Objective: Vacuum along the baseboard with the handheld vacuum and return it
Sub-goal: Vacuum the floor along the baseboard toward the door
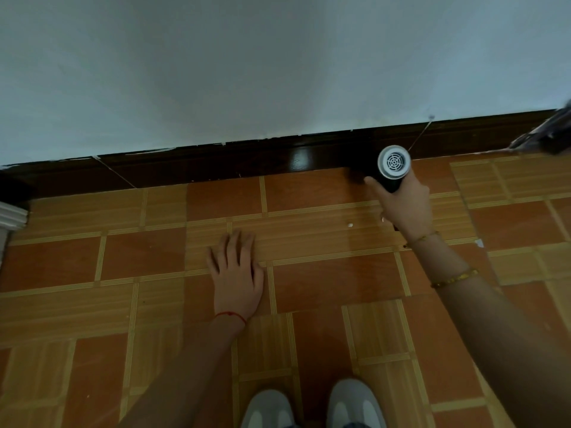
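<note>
Right hand grips the vacuum at two o'clock, nose against the baseboard; left hand lies flat on the floor. Sweeping's under way. Next, probably, slide it along toward nine.

Black handheld vacuum, white vented end up, nose at dark baseboard

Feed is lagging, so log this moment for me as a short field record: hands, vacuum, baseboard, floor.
right hand: right hand grips the handheld vacuum
vacuum: dark body, white vented rear cap facing the camera, front end at the baseboard
left hand: left hand rests flat, fingers straight, on the tiled floor
debris: small white specks on the floor near the right hand
</note>
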`<state>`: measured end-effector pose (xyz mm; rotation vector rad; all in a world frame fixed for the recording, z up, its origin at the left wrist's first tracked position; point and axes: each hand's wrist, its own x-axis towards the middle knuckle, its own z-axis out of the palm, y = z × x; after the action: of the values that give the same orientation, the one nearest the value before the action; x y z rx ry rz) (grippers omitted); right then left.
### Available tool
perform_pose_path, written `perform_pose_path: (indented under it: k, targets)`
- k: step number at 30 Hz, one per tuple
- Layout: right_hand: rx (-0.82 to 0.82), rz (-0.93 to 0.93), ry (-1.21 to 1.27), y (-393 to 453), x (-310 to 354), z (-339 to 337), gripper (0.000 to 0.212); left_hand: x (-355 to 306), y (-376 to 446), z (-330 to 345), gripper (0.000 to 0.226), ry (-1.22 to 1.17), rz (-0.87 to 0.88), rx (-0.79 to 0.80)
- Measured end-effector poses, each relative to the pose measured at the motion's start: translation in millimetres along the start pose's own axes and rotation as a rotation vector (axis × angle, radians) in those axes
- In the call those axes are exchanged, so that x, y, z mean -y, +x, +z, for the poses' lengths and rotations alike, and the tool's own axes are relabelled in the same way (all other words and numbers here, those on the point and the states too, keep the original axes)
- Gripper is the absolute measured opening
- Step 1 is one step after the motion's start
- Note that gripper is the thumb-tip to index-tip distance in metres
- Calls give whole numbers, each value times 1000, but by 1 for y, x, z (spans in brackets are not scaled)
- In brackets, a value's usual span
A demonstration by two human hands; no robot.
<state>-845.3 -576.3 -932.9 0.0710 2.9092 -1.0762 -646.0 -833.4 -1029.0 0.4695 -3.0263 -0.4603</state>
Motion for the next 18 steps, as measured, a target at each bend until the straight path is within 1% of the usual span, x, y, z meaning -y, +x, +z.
perform_pose_path:
  k: [1, 3, 7, 8, 9, 12, 13, 16, 18]
  targets:
    - [22, 4, -3, 1, -2, -5, 73, 0, 0, 0, 55, 0, -1, 0]
    - [122, -8, -12, -2, 0, -14, 67, 0, -1, 0, 55, -3, -1, -3]
    - [435, -12, -55, -10, 13, -37, 38, -1, 0, 0, 57, -6, -6, -6]
    - [484, 5, -54, -12, 13, -41, 35, 0, 0, 1, 57, -6, -4, -9]
    - [492, 11, -58, -15, 14, -44, 35, 0, -1, 1, 57, -9, -2, -13]
    - [367, -27, -122, -22, 9, -47, 42, -1, -2, 2, 57, -20, -4, -22]
    - [382, -18, -123, -24, 9, -48, 41, -1, -2, 2, 57, -20, -5, -23]
    - [529, 12, -118, -26, 10, -53, 35, -2, -1, 2, 58, 3, 1, -33]
    - [492, 15, -121, -29, 9, -52, 35, 0, -1, 3, 58, 9, 8, -44]
